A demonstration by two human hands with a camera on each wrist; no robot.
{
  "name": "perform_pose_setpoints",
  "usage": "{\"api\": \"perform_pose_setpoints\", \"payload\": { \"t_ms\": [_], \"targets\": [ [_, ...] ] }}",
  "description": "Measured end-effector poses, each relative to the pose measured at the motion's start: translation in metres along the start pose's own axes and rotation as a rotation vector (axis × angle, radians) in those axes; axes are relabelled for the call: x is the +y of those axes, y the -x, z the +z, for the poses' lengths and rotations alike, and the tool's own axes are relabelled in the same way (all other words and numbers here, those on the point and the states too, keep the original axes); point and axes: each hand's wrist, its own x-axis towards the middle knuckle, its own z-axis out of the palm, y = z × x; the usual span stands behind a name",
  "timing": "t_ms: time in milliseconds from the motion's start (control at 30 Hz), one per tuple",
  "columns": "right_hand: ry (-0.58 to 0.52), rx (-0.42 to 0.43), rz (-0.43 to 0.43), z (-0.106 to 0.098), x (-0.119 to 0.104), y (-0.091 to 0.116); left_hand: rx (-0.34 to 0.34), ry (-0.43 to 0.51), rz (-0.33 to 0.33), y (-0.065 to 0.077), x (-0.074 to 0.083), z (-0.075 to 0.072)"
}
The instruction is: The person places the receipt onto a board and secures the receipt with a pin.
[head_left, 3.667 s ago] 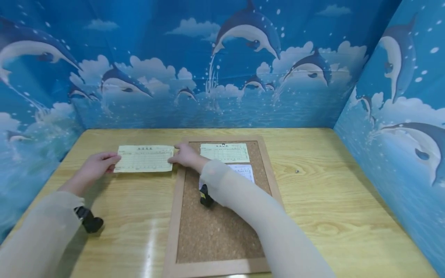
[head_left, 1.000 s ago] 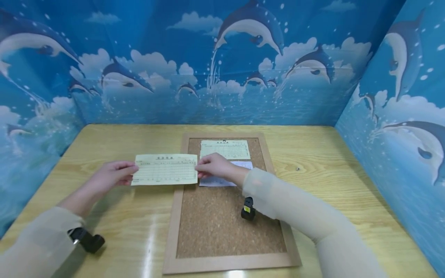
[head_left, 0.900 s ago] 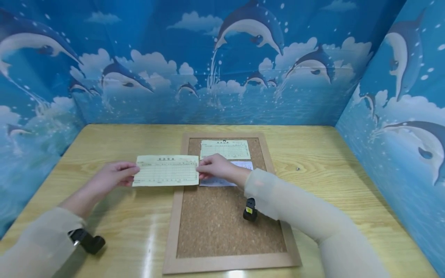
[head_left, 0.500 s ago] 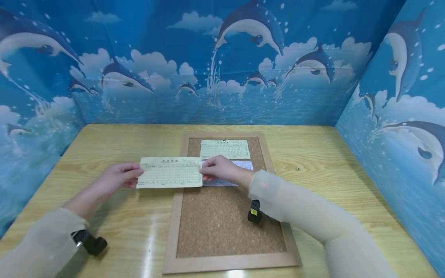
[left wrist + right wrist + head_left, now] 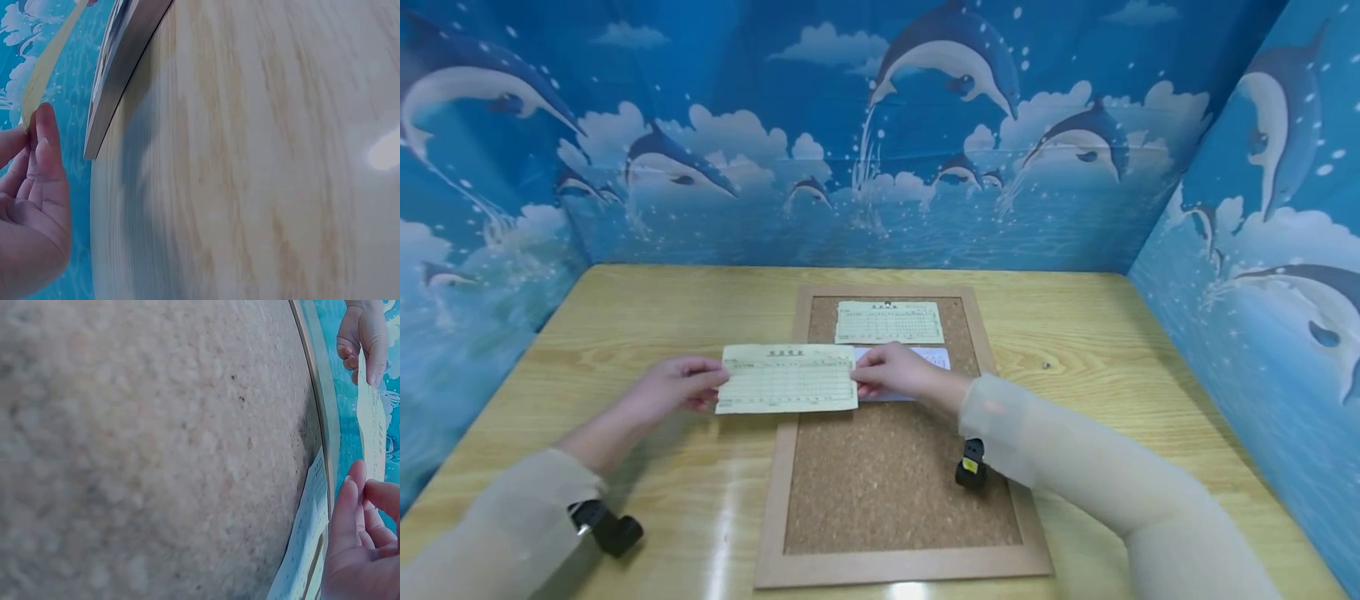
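Observation:
A pale yellow printed form point(image 5: 786, 382) is stretched between my two hands, raised above the table and overlapping the left frame of the corkboard point(image 5: 902, 483). My left hand point(image 5: 681, 383) pinches its left edge between thumb and fingers. On the other side my right hand point(image 5: 895, 369) pinches the right edge, over the board. Behind the right hand a white printed sheet point(image 5: 936, 358) lies on the cork, partly hidden. Above it a second yellow form point(image 5: 891, 323) is on the board, with a pushpin point(image 5: 887, 305) at its top. The right wrist view shows the held form point(image 5: 373, 431) clear of the cork.
The corkboard's wooden frame point(image 5: 902, 569) lies flat on the wood-grain table point(image 5: 1120, 417). A small pin point(image 5: 1047, 365) lies on the table to the right of the board. Dolphin-printed curtains point(image 5: 880, 208) stand at the back and sides.
Both hands have carried the yellow form to the right and nearer to me, from left of the board to partly over it. The sheets on the board have stayed put.

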Motion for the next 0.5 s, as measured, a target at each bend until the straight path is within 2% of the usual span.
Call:
{"api": "perform_pose_setpoints", "payload": {
  "t_ms": [233,500],
  "targets": [
    [-0.022,-0.001,0.009,-0.005,0.008,0.006,-0.041,-0.007,0.003,-0.002,0.003,0.008],
    [-0.061,0.014,0.005,-0.01,0.015,0.013,-0.043,-0.011,0.0,-0.004,0.004,0.018]
  ]
}}
